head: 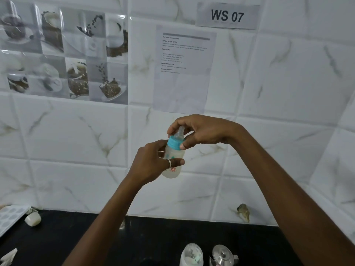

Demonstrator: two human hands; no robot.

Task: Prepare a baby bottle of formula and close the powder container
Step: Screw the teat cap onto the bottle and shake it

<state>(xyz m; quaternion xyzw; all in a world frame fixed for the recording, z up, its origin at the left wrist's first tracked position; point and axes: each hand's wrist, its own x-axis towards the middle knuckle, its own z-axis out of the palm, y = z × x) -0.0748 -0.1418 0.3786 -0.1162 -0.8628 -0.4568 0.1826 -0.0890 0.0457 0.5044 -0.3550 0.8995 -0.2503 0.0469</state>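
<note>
I hold a small translucent baby bottle (173,160) up in front of the tiled wall, slightly tilted, with pale cloudy liquid in its lower part. My left hand (151,164), a ring on one finger, wraps around the bottle's body. My right hand (199,133) comes in from above, with its fingers and thumb around the blue screw collar (174,143) and the clear teat (180,132). At the bottom edge a clear plastic container (192,255) stands on the counter; whether it is the powder container and whether it has a lid I cannot tell.
The black counter (76,242) runs along the wall's foot. A steel kettle lid (223,254) shows at the bottom beside the container. At the far left lie a white patterned tray (9,217), a small white piece (33,219) and crumpled paper (7,256).
</note>
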